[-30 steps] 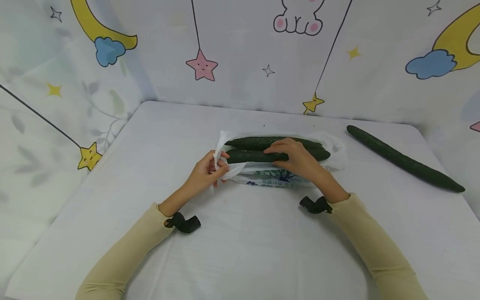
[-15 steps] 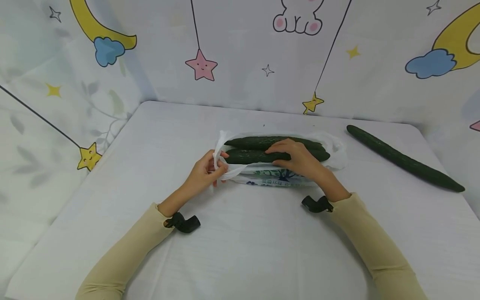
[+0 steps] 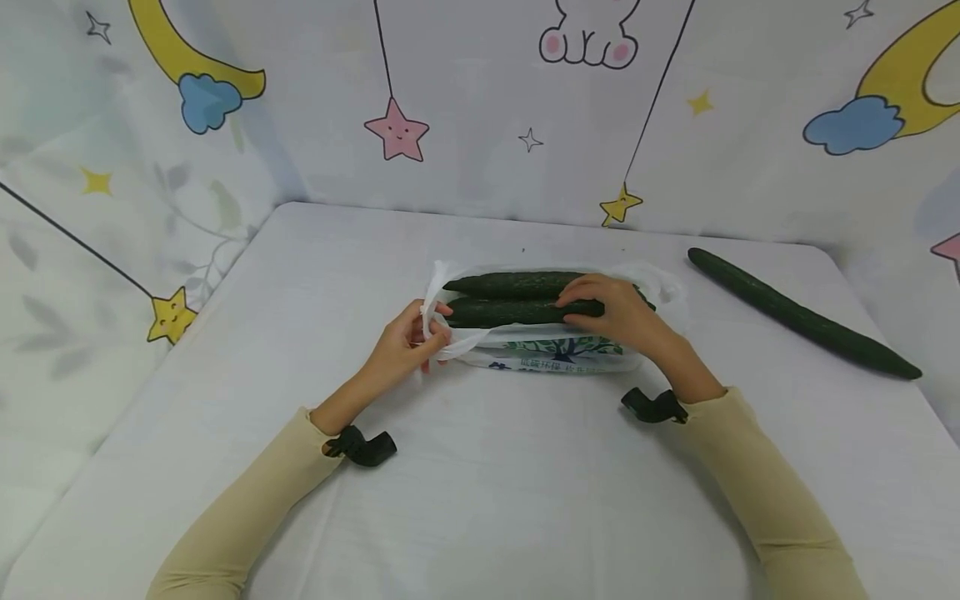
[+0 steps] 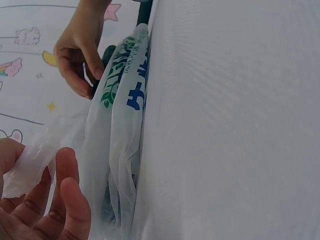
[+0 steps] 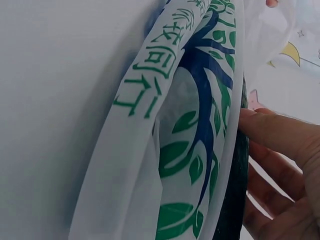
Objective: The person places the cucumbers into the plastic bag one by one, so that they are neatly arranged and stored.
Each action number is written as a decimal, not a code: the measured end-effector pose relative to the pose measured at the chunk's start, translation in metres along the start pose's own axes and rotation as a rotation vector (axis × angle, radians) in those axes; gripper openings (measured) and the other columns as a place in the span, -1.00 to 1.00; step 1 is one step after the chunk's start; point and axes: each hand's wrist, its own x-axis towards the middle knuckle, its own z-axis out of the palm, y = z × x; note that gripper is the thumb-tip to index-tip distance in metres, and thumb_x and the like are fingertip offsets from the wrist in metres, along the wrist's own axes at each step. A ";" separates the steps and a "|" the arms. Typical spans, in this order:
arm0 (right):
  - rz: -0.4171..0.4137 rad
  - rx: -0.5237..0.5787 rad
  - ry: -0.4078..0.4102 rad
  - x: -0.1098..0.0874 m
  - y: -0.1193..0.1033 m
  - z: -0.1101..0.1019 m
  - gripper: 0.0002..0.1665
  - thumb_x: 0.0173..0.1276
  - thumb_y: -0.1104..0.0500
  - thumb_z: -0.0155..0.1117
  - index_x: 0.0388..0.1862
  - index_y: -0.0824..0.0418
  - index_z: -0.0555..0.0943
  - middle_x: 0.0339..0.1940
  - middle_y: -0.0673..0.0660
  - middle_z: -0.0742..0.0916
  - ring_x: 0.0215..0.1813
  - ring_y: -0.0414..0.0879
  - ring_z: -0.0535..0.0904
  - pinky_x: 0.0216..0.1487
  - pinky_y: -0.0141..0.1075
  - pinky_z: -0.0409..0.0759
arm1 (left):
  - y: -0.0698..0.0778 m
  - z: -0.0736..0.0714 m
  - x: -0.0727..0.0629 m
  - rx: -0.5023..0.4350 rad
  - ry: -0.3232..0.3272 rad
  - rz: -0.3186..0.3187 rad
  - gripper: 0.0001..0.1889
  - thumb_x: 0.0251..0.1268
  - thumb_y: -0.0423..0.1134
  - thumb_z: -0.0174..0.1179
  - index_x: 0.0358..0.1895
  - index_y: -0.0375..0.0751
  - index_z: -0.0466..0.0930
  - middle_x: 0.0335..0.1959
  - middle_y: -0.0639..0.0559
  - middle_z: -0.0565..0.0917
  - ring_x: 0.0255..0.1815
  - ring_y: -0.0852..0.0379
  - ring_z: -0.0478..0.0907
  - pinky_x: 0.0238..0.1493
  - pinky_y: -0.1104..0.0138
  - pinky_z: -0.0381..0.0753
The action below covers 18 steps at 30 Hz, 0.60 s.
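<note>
A white plastic bag (image 3: 487,358) with a green and blue tree print lies on the table. Two dark green cucumbers show side by side in its opening, a back cucumber (image 3: 513,284) and a front cucumber (image 3: 502,313). My left hand (image 3: 396,343) pinches the bag's rim at the left end; thin plastic (image 4: 32,165) sits between thumb and fingers in the left wrist view. My right hand (image 3: 622,312) holds the front cucumber toward its right end. In the right wrist view the thumb is on the near side, fingers (image 5: 272,165) on the far side.
A third cucumber (image 3: 802,312) lies slantwise on the white table (image 3: 480,483) at the right, apart from the bag. Behind the table hangs a printed cloth (image 3: 465,75) with stars and moons. A black wrist mount (image 3: 360,446) sits on each forearm.
My right hand has slid to the right along the front cucumber, which stays in place. The left hand keeps hold of the bag's rim. The head view has shifted slightly.
</note>
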 end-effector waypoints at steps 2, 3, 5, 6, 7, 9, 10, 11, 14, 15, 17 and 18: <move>-0.022 -0.003 0.017 -0.002 0.001 -0.002 -0.71 0.16 0.41 0.43 -0.10 0.32 0.69 -0.04 0.25 0.68 0.08 0.19 0.58 0.07 0.06 0.57 | 0.001 0.000 0.000 -0.004 -0.003 0.003 -0.69 0.39 -0.44 0.10 0.14 -0.39 0.36 -0.33 -0.17 0.59 -0.47 0.06 0.65 -0.63 0.34 0.52; -0.039 -0.004 0.027 -0.003 0.002 -0.002 -0.70 0.14 0.43 0.43 -0.11 0.32 0.69 -0.05 0.25 0.69 0.06 0.19 0.59 0.05 0.06 0.58 | 0.002 0.001 0.000 -0.008 -0.005 0.005 -0.70 0.39 -0.44 0.09 0.14 -0.40 0.36 -0.33 -0.17 0.59 -0.47 0.07 0.65 -0.63 0.34 0.52; -0.074 -0.005 0.047 -0.004 0.004 -0.003 -0.70 0.12 0.45 0.44 -0.13 0.33 0.69 -0.08 0.25 0.69 0.02 0.19 0.60 0.01 0.05 0.59 | 0.002 0.001 0.000 -0.013 -0.006 0.007 -0.70 0.39 -0.45 0.09 0.13 -0.41 0.36 -0.34 -0.17 0.58 -0.48 0.10 0.65 -0.64 0.34 0.51; -0.091 -0.003 0.059 -0.005 0.005 -0.003 -0.71 0.12 0.46 0.44 -0.14 0.33 0.69 -0.09 0.24 0.70 0.01 0.18 0.61 -0.01 0.05 0.60 | 0.002 0.001 0.000 -0.016 -0.007 0.008 -0.70 0.39 -0.46 0.08 0.13 -0.42 0.36 -0.35 -0.17 0.58 -0.48 0.11 0.64 -0.64 0.34 0.51; -0.102 0.003 0.070 -0.006 0.006 -0.003 -0.71 0.12 0.46 0.44 -0.14 0.33 0.69 -0.10 0.24 0.70 -0.01 0.17 0.61 -0.03 0.05 0.60 | 0.003 0.001 0.000 -0.018 -0.007 0.009 -0.70 0.40 -0.46 0.08 0.13 -0.43 0.36 -0.35 -0.17 0.58 -0.48 0.12 0.64 -0.65 0.34 0.50; -0.115 0.018 0.094 -0.008 0.009 -0.003 -0.72 0.11 0.45 0.44 -0.15 0.31 0.70 -0.12 0.21 0.71 -0.03 0.14 0.62 -0.05 0.03 0.60 | 0.003 0.001 0.000 -0.020 -0.008 0.011 -0.70 0.40 -0.46 0.08 0.13 -0.44 0.36 -0.35 -0.18 0.58 -0.49 0.13 0.64 -0.65 0.33 0.50; -0.114 0.024 0.107 -0.009 0.010 -0.003 -0.72 0.12 0.43 0.45 -0.16 0.30 0.70 -0.12 0.20 0.71 -0.03 0.12 0.62 -0.05 0.01 0.60 | 0.003 0.001 0.000 -0.020 -0.009 0.010 -0.70 0.40 -0.46 0.08 0.13 -0.44 0.36 -0.35 -0.18 0.58 -0.49 0.13 0.64 -0.65 0.33 0.50; -0.113 0.033 0.121 -0.010 0.012 -0.003 -0.72 0.11 0.43 0.46 -0.16 0.29 0.71 -0.13 0.19 0.72 -0.03 0.10 0.62 -0.04 -0.01 0.59 | 0.003 0.001 0.000 -0.019 -0.010 0.010 -0.70 0.40 -0.46 0.08 0.13 -0.43 0.36 -0.35 -0.18 0.58 -0.49 0.13 0.64 -0.65 0.33 0.50; -0.114 0.036 0.179 -0.014 0.018 -0.002 -0.71 0.10 0.42 0.47 -0.16 0.28 0.71 -0.13 0.17 0.73 -0.02 0.07 0.62 0.02 -0.11 0.57 | 0.003 0.001 0.000 -0.017 -0.007 0.008 -0.70 0.40 -0.45 0.08 0.13 -0.42 0.36 -0.35 -0.18 0.58 -0.48 0.11 0.64 -0.65 0.33 0.50; -0.114 0.035 0.200 -0.015 0.020 -0.002 -0.71 0.09 0.42 0.47 -0.16 0.28 0.72 -0.13 0.18 0.73 -0.02 0.07 0.62 0.05 -0.17 0.57 | 0.002 0.001 0.000 -0.017 -0.006 0.008 -0.70 0.40 -0.45 0.08 0.13 -0.42 0.36 -0.35 -0.18 0.58 -0.48 0.09 0.64 -0.65 0.33 0.50; -0.114 0.040 0.245 -0.018 0.024 -0.003 -0.69 0.07 0.44 0.48 -0.16 0.29 0.72 -0.13 0.19 0.74 -0.02 0.05 0.62 0.09 -0.32 0.53 | 0.002 0.001 0.000 -0.017 -0.005 0.007 -0.70 0.40 -0.45 0.09 0.13 -0.41 0.37 -0.34 -0.19 0.58 -0.48 0.07 0.64 -0.65 0.33 0.50; -0.114 0.036 0.268 -0.019 0.026 -0.004 -0.68 0.06 0.45 0.48 -0.15 0.29 0.72 -0.14 0.19 0.74 -0.02 0.02 0.62 0.10 -0.40 0.51 | 0.002 0.001 0.000 -0.017 -0.005 0.007 -0.70 0.40 -0.45 0.09 0.13 -0.41 0.37 -0.34 -0.19 0.58 -0.48 0.06 0.64 -0.65 0.32 0.50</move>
